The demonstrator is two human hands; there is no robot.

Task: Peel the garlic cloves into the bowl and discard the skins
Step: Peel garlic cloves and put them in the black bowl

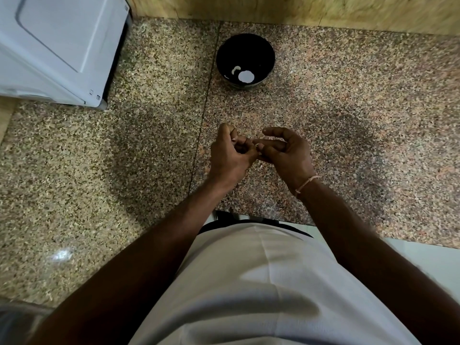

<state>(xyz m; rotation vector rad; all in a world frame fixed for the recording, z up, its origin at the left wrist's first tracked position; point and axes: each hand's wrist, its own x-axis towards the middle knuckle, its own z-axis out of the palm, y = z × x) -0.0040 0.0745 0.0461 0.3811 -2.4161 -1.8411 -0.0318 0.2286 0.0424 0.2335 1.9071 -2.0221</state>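
Over the granite counter | left hand curled, right hand half-open — fingertips meeting, clove hidden between them | bowl straight ahead — roughly equidistant, peeled pieces inside

A white appliance sits at ten o'clock on the speckled granite counter. A wooden wall panel runs along twelve o'clock.

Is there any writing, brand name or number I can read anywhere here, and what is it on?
None can be read.
White appliance: two tiny marks near its lower corner, too small to read.
Black bowl: no lettering shows.
Granite counter, wooden wall and wrist thread: no text.
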